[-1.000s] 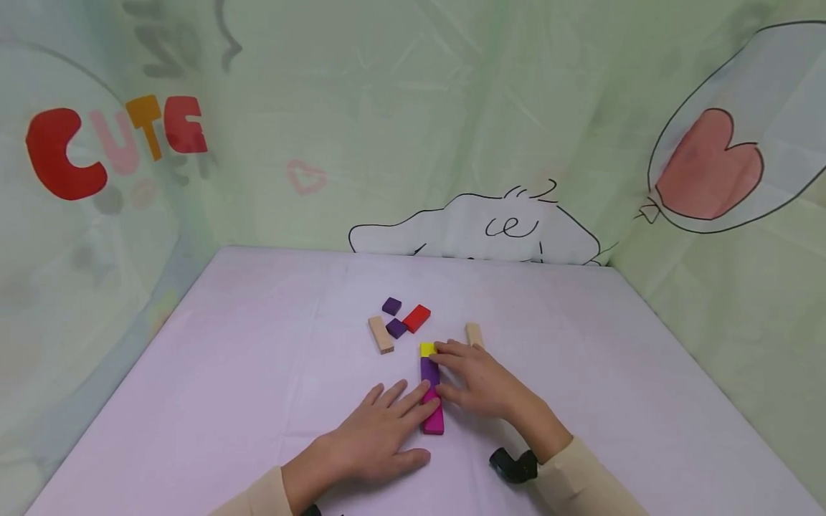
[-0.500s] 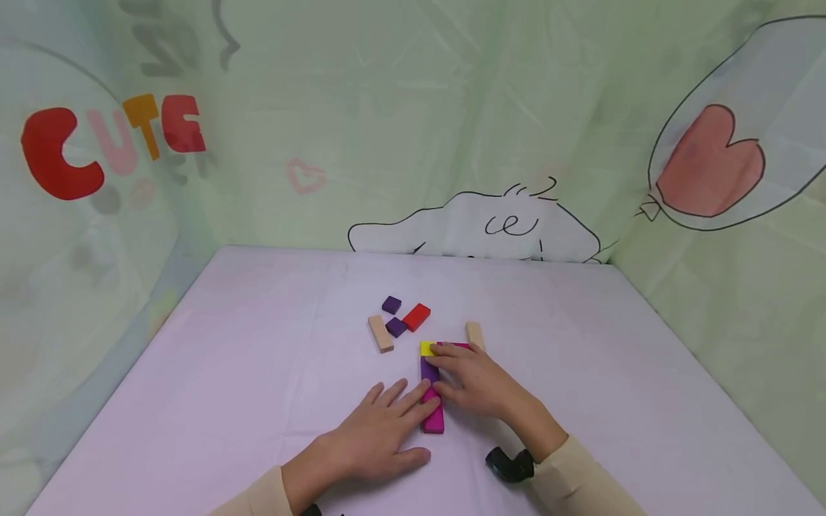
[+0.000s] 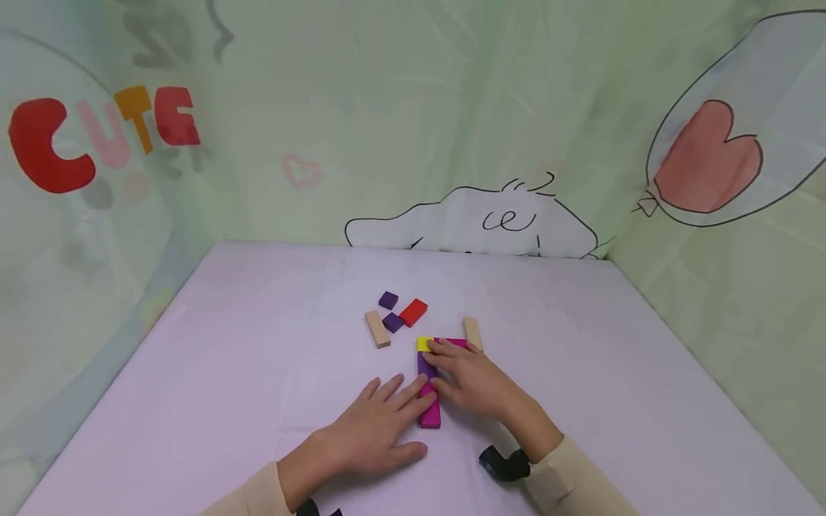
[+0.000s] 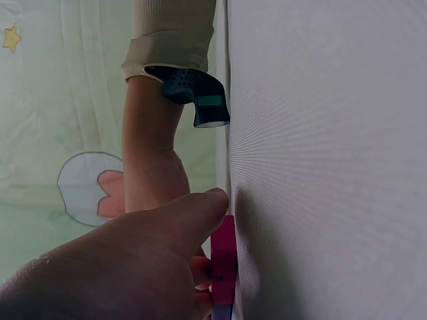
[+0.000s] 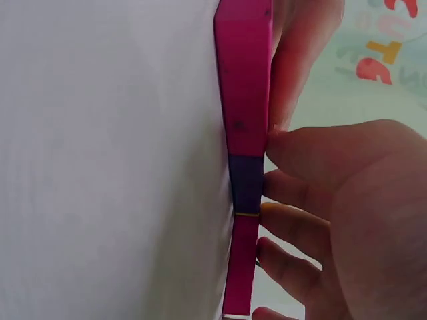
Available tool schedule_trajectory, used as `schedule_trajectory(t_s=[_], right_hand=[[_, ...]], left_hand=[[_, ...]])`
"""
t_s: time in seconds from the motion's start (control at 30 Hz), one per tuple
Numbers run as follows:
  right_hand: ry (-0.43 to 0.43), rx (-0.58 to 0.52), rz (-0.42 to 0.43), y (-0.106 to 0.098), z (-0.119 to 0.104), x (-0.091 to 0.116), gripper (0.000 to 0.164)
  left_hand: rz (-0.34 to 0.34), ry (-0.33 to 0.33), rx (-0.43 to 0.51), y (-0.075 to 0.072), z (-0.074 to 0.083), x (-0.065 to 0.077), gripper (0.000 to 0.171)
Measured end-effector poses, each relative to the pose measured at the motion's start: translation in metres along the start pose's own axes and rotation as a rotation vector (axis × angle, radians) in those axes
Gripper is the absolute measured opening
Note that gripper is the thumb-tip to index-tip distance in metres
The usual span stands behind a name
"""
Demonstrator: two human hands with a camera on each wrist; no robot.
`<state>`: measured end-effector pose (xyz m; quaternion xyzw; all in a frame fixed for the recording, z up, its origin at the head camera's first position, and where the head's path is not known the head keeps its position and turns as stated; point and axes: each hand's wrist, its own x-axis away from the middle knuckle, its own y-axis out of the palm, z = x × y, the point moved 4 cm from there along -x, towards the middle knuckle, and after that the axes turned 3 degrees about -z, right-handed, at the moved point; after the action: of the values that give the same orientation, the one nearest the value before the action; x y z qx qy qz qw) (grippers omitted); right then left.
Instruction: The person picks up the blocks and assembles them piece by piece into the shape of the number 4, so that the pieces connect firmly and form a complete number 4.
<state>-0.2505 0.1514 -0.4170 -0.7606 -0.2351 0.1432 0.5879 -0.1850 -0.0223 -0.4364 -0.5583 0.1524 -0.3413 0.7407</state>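
Observation:
On the table, a magenta block (image 3: 430, 416), a purple block (image 3: 426, 365) and a yellow block (image 3: 424, 344) lie end to end in a line. A second magenta block (image 3: 451, 342) runs to the right from the yellow one, making a corner. My left hand (image 3: 377, 430) lies palm down with fingers spread, two fingertips on the near magenta block. My right hand (image 3: 474, 378) rests its fingertips on the yellow and purple blocks, partly covering the far magenta block. In the right wrist view, its thumb (image 5: 333, 150) touches the near magenta block (image 5: 245, 87) close to the purple one.
Beyond the line lie two dark purple cubes (image 3: 388, 300), a red block (image 3: 414, 312) and a plain wooden block (image 3: 377, 330). Another wooden block (image 3: 472, 332) lies just beyond the right hand. Printed fabric walls (image 3: 400, 129) enclose the table's back and sides.
The right hand's fingers have shifted slightly left, and the far magenta block now shows past them. The left hand has stayed in place. The head view has tilted a little.

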Motion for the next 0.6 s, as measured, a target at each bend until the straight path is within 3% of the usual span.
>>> schedule_trajectory(t_s=[0.6], right_hand=[[-0.033, 0.002, 0.007, -0.0022, -0.0044, 0.0048, 0.050]], left_hand=[[0.025, 0.016, 0.006, -0.0027, 0.0018, 0.0016, 0.070]])
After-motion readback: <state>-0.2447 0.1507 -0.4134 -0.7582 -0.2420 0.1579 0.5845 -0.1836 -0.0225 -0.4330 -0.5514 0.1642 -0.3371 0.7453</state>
